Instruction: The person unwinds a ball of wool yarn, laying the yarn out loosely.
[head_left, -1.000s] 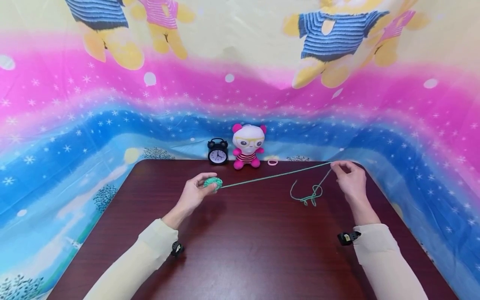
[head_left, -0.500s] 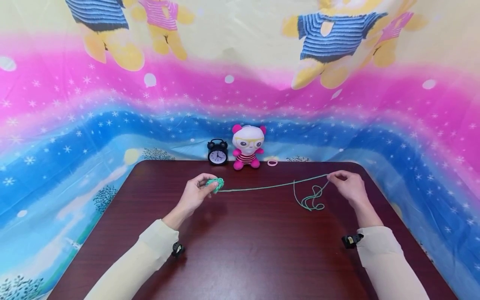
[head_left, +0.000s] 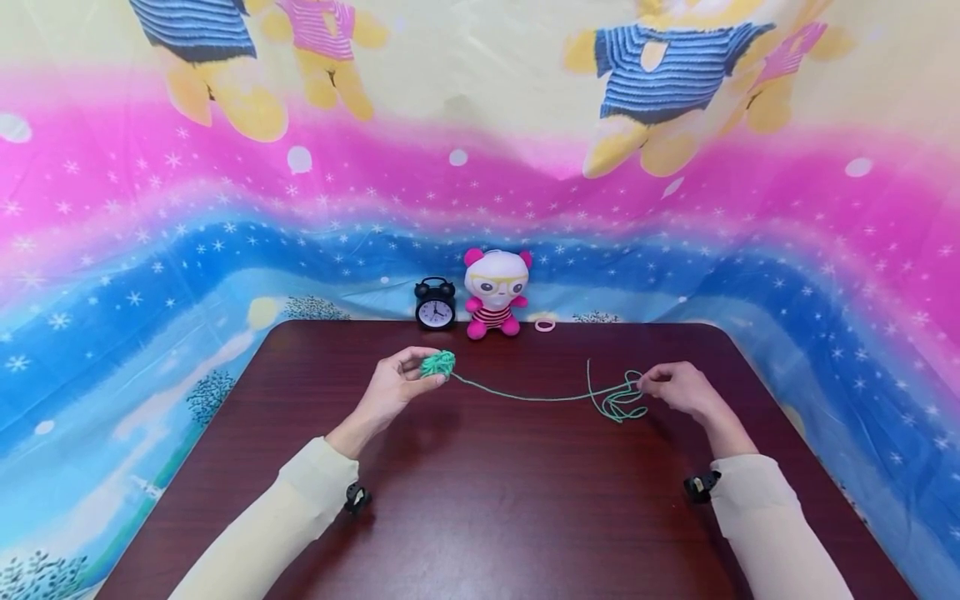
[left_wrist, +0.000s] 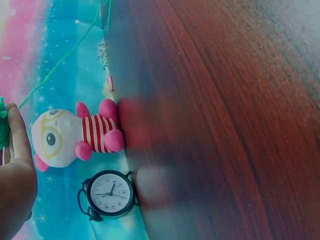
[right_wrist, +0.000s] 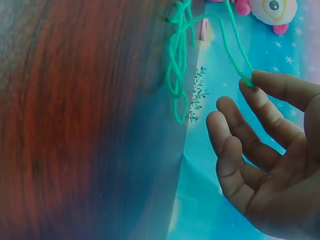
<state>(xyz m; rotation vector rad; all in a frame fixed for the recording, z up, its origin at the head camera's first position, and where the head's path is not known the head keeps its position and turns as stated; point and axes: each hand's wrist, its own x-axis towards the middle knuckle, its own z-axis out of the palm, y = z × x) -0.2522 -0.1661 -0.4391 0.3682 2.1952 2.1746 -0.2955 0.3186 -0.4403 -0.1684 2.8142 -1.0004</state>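
Observation:
In the head view my left hand (head_left: 388, 383) holds a small ball of green yarn (head_left: 438, 364) between thumb and fingers, above the table. A slack strand of yarn (head_left: 532, 399) sags from the ball across to my right hand (head_left: 681, 388). Thumb and index finger of that hand pinch the strand, as the right wrist view shows, while the other fingers curl loosely beside it. Below the pinch, a loose tangle of yarn (right_wrist: 177, 65) lies in loops on the table. At the left wrist view's edge, only part of the ball (left_wrist: 4, 122) and hand (left_wrist: 17, 175) shows.
Along the back edge of the dark wooden table (head_left: 480, 500) stand a black alarm clock (head_left: 436, 310) and a pink-and-white plush panda (head_left: 497, 292). A small pink ring (head_left: 544, 325) lies right of the panda. A printed cloth (head_left: 480, 192) hangs behind the table.
My right hand has come down and left toward the loose yarn, and the strand has gone from taut to sagging. The ball has turned in my left hand and shifted slightly right.

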